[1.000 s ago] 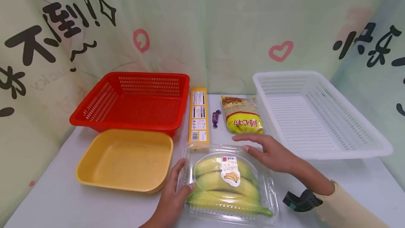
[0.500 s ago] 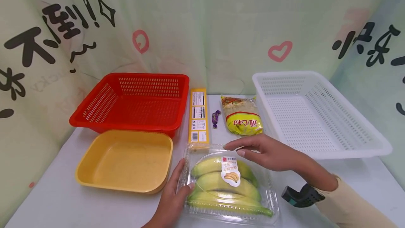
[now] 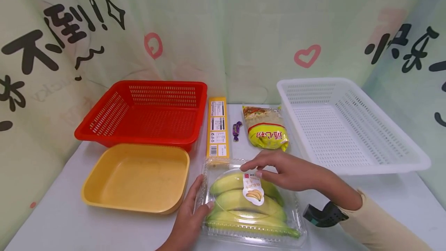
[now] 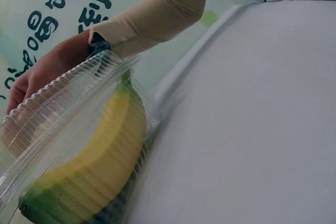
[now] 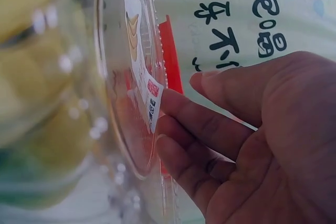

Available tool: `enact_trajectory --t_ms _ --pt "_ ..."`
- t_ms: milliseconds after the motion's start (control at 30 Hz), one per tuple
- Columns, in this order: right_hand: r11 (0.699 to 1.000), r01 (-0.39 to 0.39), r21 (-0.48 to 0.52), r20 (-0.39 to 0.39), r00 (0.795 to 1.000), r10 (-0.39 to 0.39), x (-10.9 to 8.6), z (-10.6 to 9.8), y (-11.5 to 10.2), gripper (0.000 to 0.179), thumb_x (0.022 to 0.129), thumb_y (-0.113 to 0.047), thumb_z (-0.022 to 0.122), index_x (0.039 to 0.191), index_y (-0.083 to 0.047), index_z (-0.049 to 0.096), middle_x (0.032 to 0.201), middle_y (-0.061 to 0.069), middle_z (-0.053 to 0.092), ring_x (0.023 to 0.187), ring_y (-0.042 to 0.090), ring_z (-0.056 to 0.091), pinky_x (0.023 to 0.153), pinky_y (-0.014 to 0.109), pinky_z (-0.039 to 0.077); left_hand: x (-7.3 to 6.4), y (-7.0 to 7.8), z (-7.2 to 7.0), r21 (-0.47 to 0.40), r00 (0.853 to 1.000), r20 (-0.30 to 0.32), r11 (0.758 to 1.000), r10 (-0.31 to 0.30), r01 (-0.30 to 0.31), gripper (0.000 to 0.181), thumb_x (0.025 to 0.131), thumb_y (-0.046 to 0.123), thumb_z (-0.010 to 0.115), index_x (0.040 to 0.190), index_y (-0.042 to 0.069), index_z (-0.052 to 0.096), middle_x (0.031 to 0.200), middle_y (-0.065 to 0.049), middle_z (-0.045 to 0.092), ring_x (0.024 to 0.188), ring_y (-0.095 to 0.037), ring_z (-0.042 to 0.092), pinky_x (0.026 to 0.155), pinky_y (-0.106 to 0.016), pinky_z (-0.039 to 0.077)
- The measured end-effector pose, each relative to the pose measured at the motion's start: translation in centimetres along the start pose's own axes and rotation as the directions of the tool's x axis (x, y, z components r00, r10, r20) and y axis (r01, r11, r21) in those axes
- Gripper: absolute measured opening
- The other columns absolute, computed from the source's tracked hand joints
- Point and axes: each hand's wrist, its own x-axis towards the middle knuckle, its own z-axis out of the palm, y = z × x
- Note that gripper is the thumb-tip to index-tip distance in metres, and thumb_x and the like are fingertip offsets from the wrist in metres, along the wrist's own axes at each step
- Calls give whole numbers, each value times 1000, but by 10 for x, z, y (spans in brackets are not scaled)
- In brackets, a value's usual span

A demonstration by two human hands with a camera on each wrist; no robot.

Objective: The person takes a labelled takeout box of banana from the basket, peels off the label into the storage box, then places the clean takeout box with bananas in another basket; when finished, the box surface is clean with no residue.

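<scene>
A clear plastic clamshell box (image 3: pixel 300 226) of bananas (image 3: pixel 244 202) lies at the table's front. Its lid carries a white label (image 3: pixel 253 195) with a banana picture. My left hand (image 3: pixel 186 220) grips the box's left side, thumb over the lid edge and fingers along the wall. Over the far part of the lid is my right hand (image 3: pixel 287 170), its fingers loosely bent. In the right wrist view, the fingertips of that hand (image 5: pixel 257 129) are right at the label's end (image 5: pixel 147 93). The left wrist view shows one banana (image 4: pixel 100 161) through the box wall.
Behind the box lie a yellow-edged carton (image 3: pixel 218 127), a purple wrapped candy (image 3: pixel 236 131) and a bag of dry food (image 3: pixel 266 133). A red basket (image 3: pixel 156 127) and a yellow tub (image 3: pixel 136 179) stand left, a white basket (image 3: pixel 348 134) right. A printed curtain (image 3: pixel 223 30) hangs behind.
My right hand has moved left and slightly nearer over the lid, from its far right part to the label. The left hand and the box have stayed in place.
</scene>
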Motion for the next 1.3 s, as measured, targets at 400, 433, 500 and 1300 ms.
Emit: enact_trajectory --t_ms 400,433,500,1300 --pt "998 -53 -31 -3 999 53 3 2 -2 28 93 -13 66 121 -14 69 111 -8 66 100 11 58 84 35 53 -1 1 -1 22 1000 -5 1000 20 -20 72 92 14 59 154 10 24 160 -14 17 145 -31 6 114 -55 2" --pt "998 -52 -35 -4 999 52 4 3 -2 27 93 -13 67 119 -15 69 111 -8 66 100 11 58 83 35 53 -1 1 -1 23 1000 -5 999 23 -23 72 92 14 59 154 10 24 160 -14 17 145 -31 6 113 -55 2" --pt "998 -35 -52 -6 999 35 6 4 -1 24 92 -14 68 115 -15 71 110 -8 66 99 11 58 82 32 53 -1 1 -2 24 1000 -5 999 24 -24 72 92 14 59 154 9 24 159 -14 17 145 -31 5 113 -55 2" --pt "998 57 10 -91 994 -55 6 3 8 11 88 -5 71 97 -9 75 98 -7 69 92 10 63 79 30 55 8 9 -6 51 998 33 997 -54 53 71 94 15 58 154 9 22 160 -9 16 147 -28 2 114 -56 -2"
